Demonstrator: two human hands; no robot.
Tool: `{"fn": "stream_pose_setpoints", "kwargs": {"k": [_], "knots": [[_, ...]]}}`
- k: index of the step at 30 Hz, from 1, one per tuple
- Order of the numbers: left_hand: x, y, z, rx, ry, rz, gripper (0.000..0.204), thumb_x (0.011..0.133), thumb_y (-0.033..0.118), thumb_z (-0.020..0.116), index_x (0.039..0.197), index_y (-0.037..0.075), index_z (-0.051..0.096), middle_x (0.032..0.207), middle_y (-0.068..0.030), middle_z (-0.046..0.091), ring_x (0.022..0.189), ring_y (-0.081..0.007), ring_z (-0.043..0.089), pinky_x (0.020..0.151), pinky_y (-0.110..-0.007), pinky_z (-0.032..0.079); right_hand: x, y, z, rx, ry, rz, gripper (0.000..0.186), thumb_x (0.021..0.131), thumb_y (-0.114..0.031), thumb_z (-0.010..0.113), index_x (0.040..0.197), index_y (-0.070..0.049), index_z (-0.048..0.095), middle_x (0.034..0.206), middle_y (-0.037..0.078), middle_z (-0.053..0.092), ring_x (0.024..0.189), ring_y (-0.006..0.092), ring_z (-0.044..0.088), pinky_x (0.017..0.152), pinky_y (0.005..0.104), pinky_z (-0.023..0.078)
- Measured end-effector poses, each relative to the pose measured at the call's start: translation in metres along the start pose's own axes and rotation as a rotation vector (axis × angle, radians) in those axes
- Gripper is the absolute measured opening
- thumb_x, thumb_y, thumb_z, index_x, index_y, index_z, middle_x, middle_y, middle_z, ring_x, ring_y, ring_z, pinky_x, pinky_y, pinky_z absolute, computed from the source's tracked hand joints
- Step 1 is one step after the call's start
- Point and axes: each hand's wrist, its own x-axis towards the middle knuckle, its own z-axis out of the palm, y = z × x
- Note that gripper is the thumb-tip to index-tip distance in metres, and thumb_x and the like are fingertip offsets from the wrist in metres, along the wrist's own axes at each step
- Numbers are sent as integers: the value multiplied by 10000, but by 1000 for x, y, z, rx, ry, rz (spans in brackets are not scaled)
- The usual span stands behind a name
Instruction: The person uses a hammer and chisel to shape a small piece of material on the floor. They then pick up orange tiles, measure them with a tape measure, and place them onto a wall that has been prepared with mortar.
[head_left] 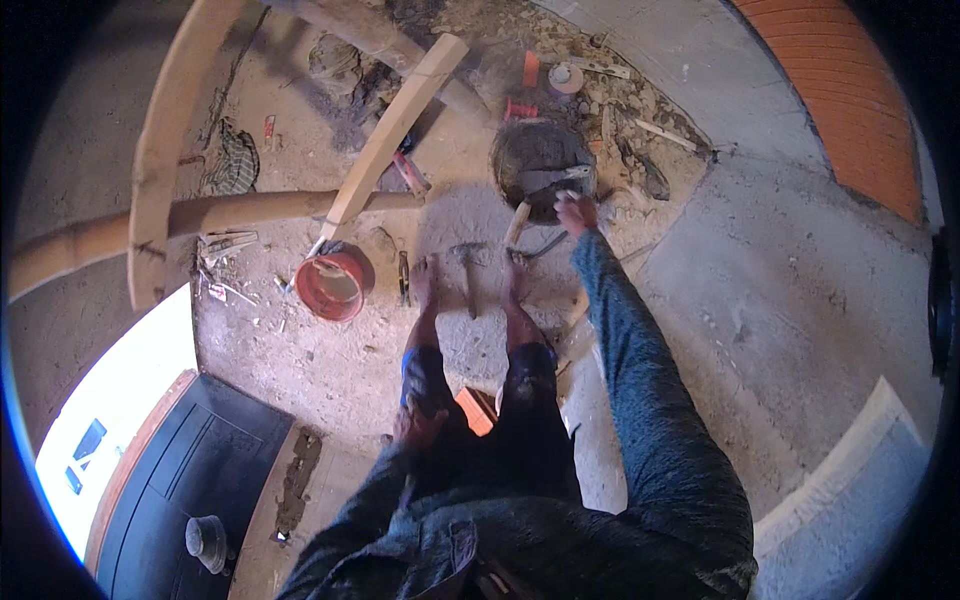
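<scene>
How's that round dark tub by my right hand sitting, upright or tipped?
Upright: the tub shows its round, open mouth facing up.

Looks steeply down from the person's head, through the left of two side-by-side fisheye lenses. Stands nearest to the dark clothed torso (480,540) along the lower edge. Faces forward past the bare feet (425,280) near the middle, toward the pale, squared wooden beam (397,135) farther out. Catches the bare right hand (577,213) from above, well apart from the lens. Sweeps wide, from the flat dark-grey panel (200,450) at lower left to the orange ribbed blocks (845,90) at upper right. Stays upright, unmirrored, with edges bending toward a round black rim.
</scene>
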Motion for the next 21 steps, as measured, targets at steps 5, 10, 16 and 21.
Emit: {"fn": "stream_pose_setpoints", "kwargs": {"k": [5,10,16,21], "knots": [[-6,8,60,-54,156,-44,1122,783,649,675,1505,-88,235,1429,-351,413,1320,-480,425,1106,-506,355,93,-37,85,128,118,6,363,989,-321,492,1009,-15,687,999,158,723,877,322,693,752,430,536],[-13,23,75,-196,130,-264,1041,775,603,711,1432,-115,342,1397,-331,453,1324,-437,442,1102,-455,384,99,-77,102,644,-114,-74,323,996,-291,496,1081,-23,656,945,119,704,827,262,700,721,372,553],[14,-23,123,-264,63,-259,944,775,561,732,1381,-91,416,1373,-305,495,1311,-408,473,1074,-451,419,37,-79,73,1374,244,279,296,984,-228,506,1211,-51,570,894,130,644,821,271,670,799,399,568],[28,-47,129,-412,194,-240,934,782,535,733,1351,-132,410,1345,-313,504,1262,-441,497,1066,-468,419,-9,-35,65,1592,468,443,152,993,-263,492,1002,-125,554,725,13,497,663,208,541,689,399,513]]}}
